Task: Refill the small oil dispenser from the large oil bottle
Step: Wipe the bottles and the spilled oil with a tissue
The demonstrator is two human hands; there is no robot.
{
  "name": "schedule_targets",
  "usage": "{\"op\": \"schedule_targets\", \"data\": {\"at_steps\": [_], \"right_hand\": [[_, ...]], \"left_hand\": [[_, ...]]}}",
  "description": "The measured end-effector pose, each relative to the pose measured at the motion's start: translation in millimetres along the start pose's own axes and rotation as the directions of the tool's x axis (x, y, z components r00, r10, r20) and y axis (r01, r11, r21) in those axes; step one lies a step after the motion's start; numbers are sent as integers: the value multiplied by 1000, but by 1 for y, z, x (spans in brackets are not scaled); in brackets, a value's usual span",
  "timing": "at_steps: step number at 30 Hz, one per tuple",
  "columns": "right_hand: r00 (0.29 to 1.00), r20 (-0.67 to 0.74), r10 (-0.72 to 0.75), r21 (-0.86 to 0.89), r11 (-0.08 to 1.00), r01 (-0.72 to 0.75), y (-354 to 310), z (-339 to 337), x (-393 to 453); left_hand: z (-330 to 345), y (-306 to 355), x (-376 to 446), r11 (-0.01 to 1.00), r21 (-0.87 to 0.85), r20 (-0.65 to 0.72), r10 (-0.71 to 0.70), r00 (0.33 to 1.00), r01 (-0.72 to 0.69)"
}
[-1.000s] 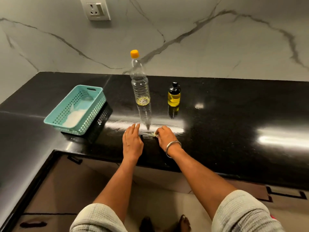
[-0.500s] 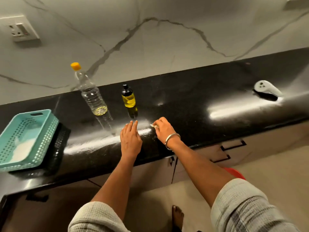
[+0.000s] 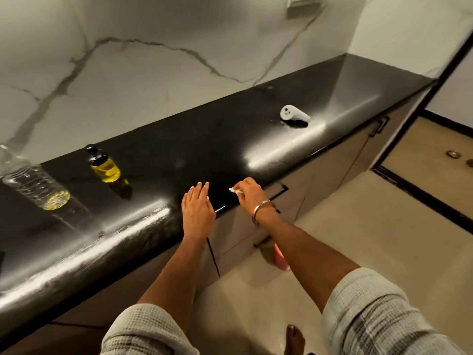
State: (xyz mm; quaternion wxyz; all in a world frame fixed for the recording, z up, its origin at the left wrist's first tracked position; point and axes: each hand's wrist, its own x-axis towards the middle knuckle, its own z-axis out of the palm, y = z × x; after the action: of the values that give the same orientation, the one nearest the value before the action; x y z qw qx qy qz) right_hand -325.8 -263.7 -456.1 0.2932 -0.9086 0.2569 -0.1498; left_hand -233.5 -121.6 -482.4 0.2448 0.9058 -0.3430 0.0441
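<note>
Large oil bottle: a clear ribbed plastic bottle [image 3: 33,185] stands at the far left of the glossy black stone counter [image 3: 230,139], its top cut off by the frame edge; only a thin layer of yellow oil sits at its base.
Small oil dispenser: a small clear dispenser with a black top [image 3: 103,165], mostly full of yellow oil, stands just right of the large bottle, apart from it and well left of both hands.
Left hand: the left hand [image 3: 197,211] lies palm down on the near edge of the counter, fingers straight and together, holding nothing.
Right hand: the right hand [image 3: 249,193], a metal bangle [image 3: 262,211] on its wrist, hovers at the counter edge just right of the left hand, fingertips pinched on a small pale scrap [image 3: 235,190].
Far right of counter: a white handheld controller [image 3: 293,115] lies alone.
</note>
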Motion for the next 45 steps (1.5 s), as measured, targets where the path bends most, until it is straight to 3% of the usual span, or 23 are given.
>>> {"op": "schedule_targets", "data": {"at_steps": [6,9,13,20,22,23,25,27,29,31,33,35,36,38,40,41,43,45], "right_hand": [[979,-171,109,116,989,-89,71,-50,-17],[966,-191,172,186,973,-136,123,-85,-29],[959,-73,275,349,907,-234,184,-122,-39],[906,180,383,611,678,-408,256,-155,-53],[882,303,361,701,543,-463,265,-156,-57],[863,371,343,764,415,-494,268,-157,-59],[811,507,290,837,60,-544,273,-162,-63],[777,597,199,798,-242,-551,282,-164,-66],[773,625,106,737,-406,-540,291,-162,-68],[786,614,70,707,-491,-509,302,-157,-69],[778,620,96,717,-471,-513,308,-150,-70],[712,667,219,735,-348,-582,317,-136,-71],[642,699,315,713,-235,-661,320,-126,-71],[520,639,566,519,181,-835,329,-105,-75],[523,461,717,313,421,-852,339,-87,-78],[537,441,719,318,435,-843,338,-83,-79],[524,485,700,388,365,-846,325,-83,-78],[539,484,689,385,386,-839,320,-78,-75]], "left_hand": [[35,79,2,996,-22,17,84,996,-84],[60,128,-4,995,-33,49,95,994,-94],[89,178,-6,998,-16,71,57,996,-56],[127,226,-24,1000,-12,116,-20,993,22],[131,228,-29,999,6,115,-37,993,36],[133,226,-30,999,10,114,-45,993,44],[137,224,-36,997,11,107,-74,992,73],[138,221,-41,995,13,94,-103,990,102],[138,217,-46,992,14,85,-129,988,128],[137,213,-51,988,19,81,-155,985,154],[136,208,-56,984,30,88,-176,980,174],[135,200,-59,978,36,94,-209,973,206],[135,197,-61,974,38,96,-227,969,224],[133,191,-65,966,51,101,-258,961,254],[134,186,-67,959,65,106,-282,954,276],[134,185,-67,956,67,106,-291,951,285],[136,184,-69,953,67,107,-302,947,296],[138,183,-72,951,65,114,-308,945,302]]}}
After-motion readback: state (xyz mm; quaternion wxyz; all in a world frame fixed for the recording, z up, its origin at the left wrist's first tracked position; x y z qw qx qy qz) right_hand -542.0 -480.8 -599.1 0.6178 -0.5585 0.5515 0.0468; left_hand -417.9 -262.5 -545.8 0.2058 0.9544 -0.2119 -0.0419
